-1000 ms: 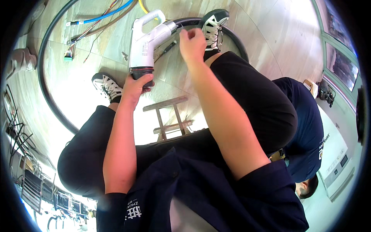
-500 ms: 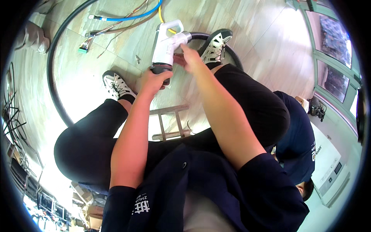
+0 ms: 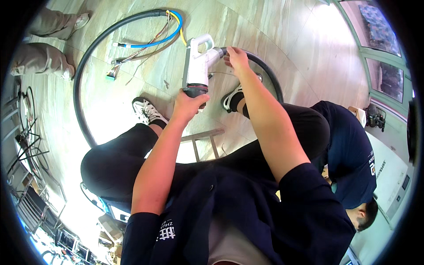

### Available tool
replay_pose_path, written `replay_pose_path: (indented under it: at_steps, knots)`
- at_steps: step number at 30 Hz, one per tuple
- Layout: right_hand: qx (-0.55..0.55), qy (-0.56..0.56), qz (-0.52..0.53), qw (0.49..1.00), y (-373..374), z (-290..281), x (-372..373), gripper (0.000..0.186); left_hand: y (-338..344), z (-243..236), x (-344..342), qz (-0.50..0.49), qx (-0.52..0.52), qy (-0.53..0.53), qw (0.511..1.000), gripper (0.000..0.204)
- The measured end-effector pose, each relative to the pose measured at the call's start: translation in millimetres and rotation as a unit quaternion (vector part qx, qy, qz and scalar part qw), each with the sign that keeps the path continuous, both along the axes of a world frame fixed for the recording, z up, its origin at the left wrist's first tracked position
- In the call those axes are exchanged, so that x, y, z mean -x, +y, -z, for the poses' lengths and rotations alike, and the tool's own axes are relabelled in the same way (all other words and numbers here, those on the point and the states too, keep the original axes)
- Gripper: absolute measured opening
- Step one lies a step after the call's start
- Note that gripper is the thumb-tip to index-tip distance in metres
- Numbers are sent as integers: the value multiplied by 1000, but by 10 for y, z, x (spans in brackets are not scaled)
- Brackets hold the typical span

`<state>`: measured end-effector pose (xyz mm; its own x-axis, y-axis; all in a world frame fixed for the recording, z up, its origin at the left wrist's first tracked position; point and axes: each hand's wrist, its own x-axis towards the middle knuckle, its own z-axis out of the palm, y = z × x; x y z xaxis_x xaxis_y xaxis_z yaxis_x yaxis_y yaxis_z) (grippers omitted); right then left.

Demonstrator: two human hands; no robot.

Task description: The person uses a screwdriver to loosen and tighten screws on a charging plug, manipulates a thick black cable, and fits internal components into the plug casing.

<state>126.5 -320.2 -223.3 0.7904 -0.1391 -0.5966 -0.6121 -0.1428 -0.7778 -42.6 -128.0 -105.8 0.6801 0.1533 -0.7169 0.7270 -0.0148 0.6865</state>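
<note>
A white electric-car charging gun with a loop handle and a black front end is held up in front of me. My left hand is wrapped round the black front end. At the gun's other end, a grey collar joins a thick black cable. My right hand is curled over that cable, right beside the collar. The cable loops on the floor to a stripped end, where a blue wire with a metal lug, a yellow wire and several thin wires with a green connector fan out.
A small wooden stool stands between my legs. Another person in dark clothing bends down at my right, beside a white cabinet. Someone else's legs are at the far left. Metal racks and chairs line the left side.
My right hand has moved from beside the gun's body to the cable behind the collar. The left hand keeps its hold. My right foot has drawn back, and the view has shifted.
</note>
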Motion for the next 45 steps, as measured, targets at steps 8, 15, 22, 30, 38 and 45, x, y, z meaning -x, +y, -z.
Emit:
replay_pose_path:
  at_steps: [8,15,22,30,38,45]
  knots:
    - [264,-125,-359,887,134,-412,-303,43,-6,-595,95,73,-50,-12,996,67]
    - [260,-5,-347,901,271,-914,-359,59,-50,-622,371,111,-134,-71,982,84]
    - [88,92,-311,942,184,-922,-396,54,-2,-682,498,123,-137,-64,981,87]
    - [246,-69,-693,674,-12,-673,-458,67,153,-747,598,112,-127,-36,985,79]
    - [192,-166,-683,685,-60,-605,-526,47,524,-652,408,130,-70,-25,989,79]
    - [182,-142,-650,724,-290,-916,-776,44,894,-362,69,65,-211,-42,974,95]
